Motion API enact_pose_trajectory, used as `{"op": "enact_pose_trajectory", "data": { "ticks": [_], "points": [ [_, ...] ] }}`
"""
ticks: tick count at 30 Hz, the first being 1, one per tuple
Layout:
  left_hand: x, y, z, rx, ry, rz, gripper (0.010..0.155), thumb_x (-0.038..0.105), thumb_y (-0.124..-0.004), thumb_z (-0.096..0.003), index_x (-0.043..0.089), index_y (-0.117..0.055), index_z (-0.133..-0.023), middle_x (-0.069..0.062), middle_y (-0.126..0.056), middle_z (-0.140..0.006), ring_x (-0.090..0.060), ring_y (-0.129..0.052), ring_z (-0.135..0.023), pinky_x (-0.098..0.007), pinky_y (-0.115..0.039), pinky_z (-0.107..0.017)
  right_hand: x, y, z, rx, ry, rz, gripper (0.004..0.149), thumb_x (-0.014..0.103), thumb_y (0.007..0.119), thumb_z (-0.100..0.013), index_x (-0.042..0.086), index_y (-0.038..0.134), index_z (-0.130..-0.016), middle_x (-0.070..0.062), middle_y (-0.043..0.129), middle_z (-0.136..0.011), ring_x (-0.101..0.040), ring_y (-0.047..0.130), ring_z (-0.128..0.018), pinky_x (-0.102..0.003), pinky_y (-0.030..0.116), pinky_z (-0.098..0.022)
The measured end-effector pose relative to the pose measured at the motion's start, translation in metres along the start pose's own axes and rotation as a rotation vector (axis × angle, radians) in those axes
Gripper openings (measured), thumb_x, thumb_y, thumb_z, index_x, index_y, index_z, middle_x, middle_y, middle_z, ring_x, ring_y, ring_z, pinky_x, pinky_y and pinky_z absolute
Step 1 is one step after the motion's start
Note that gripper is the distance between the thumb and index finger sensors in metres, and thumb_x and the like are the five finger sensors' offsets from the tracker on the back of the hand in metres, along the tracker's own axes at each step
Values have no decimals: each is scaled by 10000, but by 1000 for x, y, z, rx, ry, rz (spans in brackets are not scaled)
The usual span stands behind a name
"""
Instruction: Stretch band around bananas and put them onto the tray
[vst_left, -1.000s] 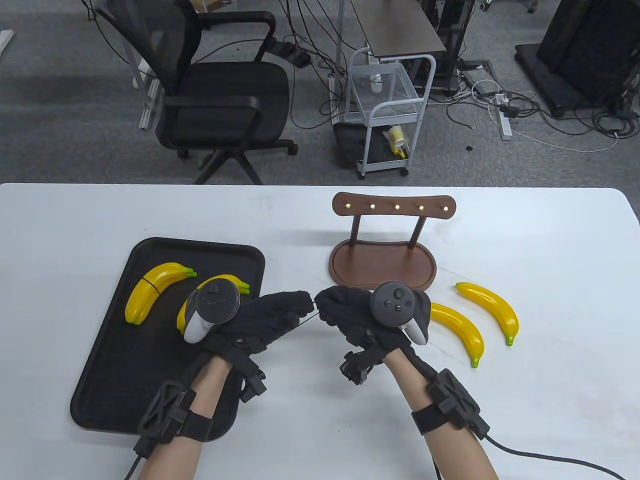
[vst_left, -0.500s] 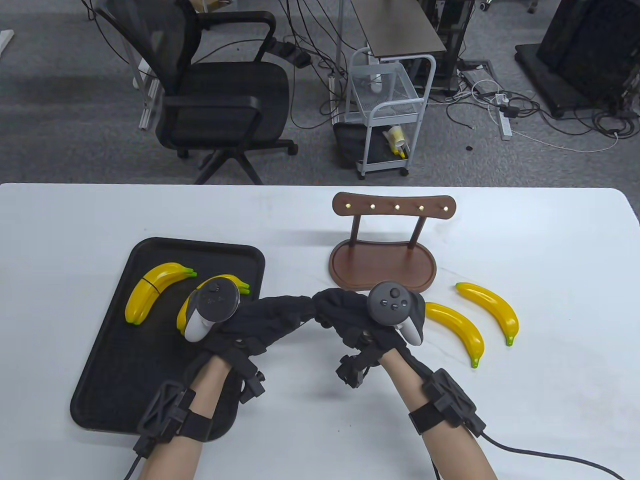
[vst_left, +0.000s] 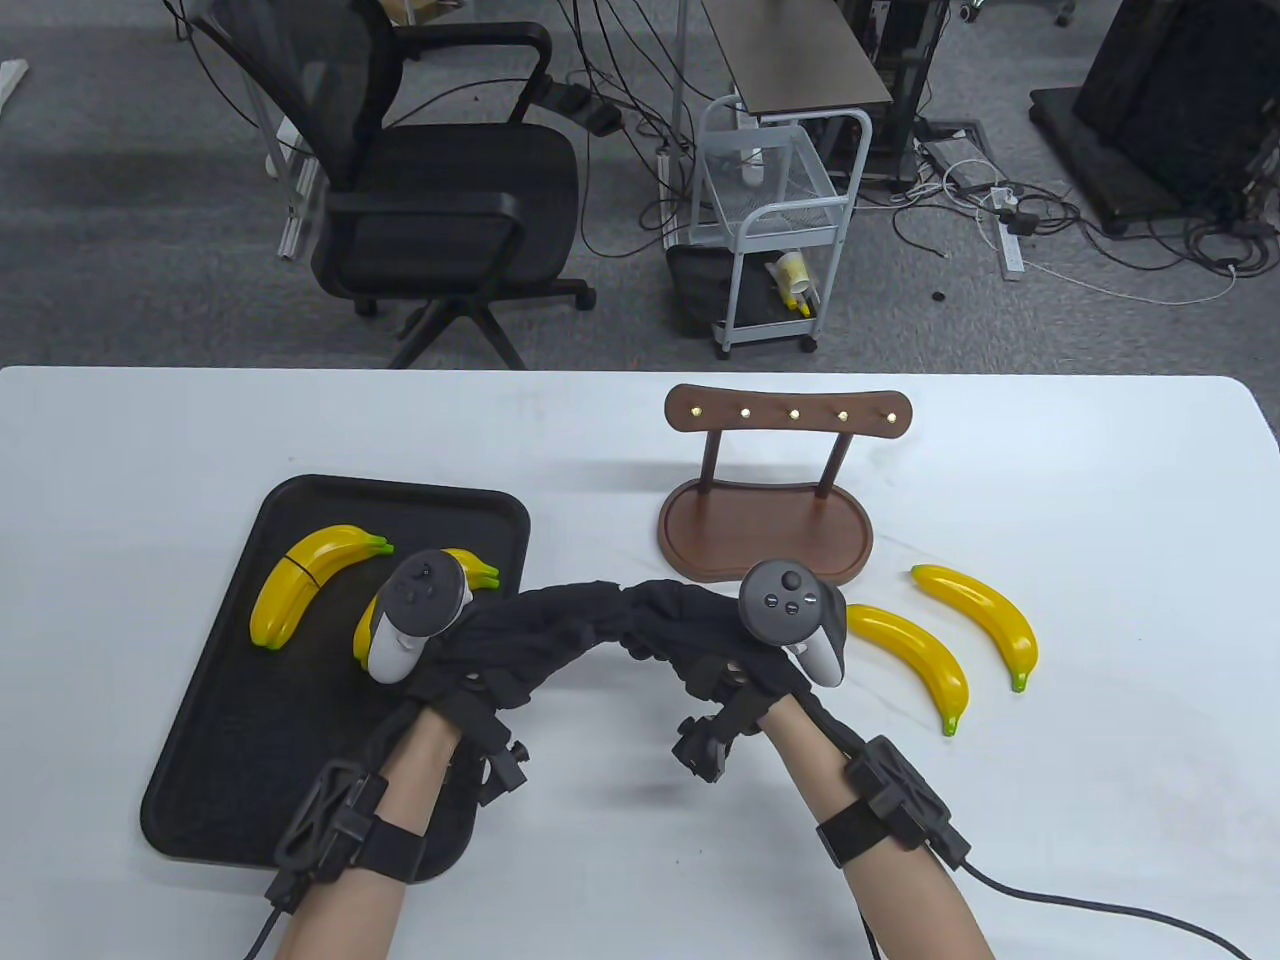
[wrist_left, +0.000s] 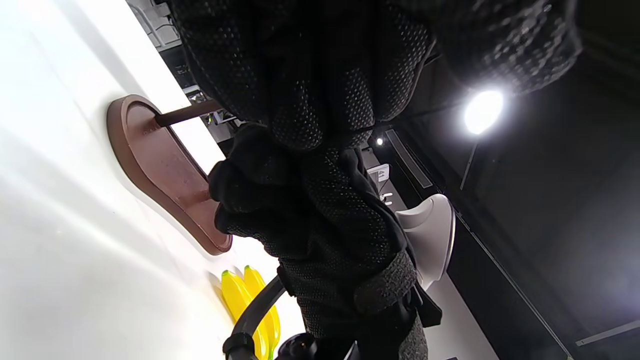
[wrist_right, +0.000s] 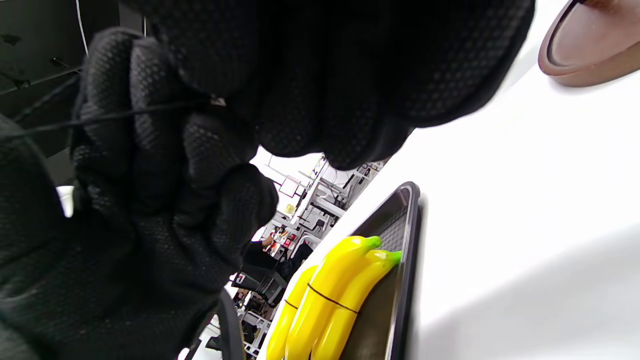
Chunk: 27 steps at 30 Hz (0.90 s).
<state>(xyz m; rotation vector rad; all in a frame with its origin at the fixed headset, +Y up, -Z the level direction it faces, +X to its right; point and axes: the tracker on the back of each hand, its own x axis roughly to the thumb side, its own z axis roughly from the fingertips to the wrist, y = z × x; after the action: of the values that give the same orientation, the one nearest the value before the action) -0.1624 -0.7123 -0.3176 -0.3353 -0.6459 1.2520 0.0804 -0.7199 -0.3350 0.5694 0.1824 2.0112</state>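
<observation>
Fingers (vst_left: 590, 610) of both hands interlocked midair

Both gloved hands meet, pinching a thin black band (wrist_right: 125, 114); banded bananas (wrist_right: 330, 295) lie in tray (wrist_right: 405, 280).

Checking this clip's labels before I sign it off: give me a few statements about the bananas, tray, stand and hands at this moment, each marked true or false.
1. Two banded banana pairs lie on the black tray. True: one pair sits at its far left, the other pair is partly hidden by the left hand.
2. Two loose bananas lie left of the tray. False: the nearer loose banana and the farther loose banana lie on the table right of the right hand.
3. Bands hang from the wooden stand. False: its pegs are bare.
4. The hands meet fingertip to fingertip above the table. True.
5. The right hand holds a banana. False: a thin black band runs between the two hands' fingers.
</observation>
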Motion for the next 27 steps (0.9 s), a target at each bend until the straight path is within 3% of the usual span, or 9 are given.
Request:
{"op": "enact_pose_trajectory", "data": {
  "ticks": [8,13,27],
  "points": [
    [1,1,1,-1,-1,-13,632,581,-660,-487,259,-679,-1030,27,-836,-1039,-233,-881,-957,-467,-701,-756,-6,1,-1,33,-9,-74,382,313,722,-559,142,796,-893,-84,926,-791,-306,967,-636,-482,808,-455],
    [3,4,2,15,29,-120,665,589,-663,-485,232,-661,-1046,-3,-821,-1056,-261,-868,-974,-474,-690,-763,-9,1,-1,37,9,-31,391,332,726,-573,134,789,-905,-93,916,-812,-333,955,-656,-498,797,-468],
    [14,8,8,113,111,-500,709,593,-688,-480,231,-597,-1082,-5,-760,-1107,-276,-810,-1025,-478,-646,-796,-9,-30,12,-28,-7,383,497,382,745,-560,123,721,-983,-130,850,-920,-377,897,-769,-543,765,-526]
  ]
}}
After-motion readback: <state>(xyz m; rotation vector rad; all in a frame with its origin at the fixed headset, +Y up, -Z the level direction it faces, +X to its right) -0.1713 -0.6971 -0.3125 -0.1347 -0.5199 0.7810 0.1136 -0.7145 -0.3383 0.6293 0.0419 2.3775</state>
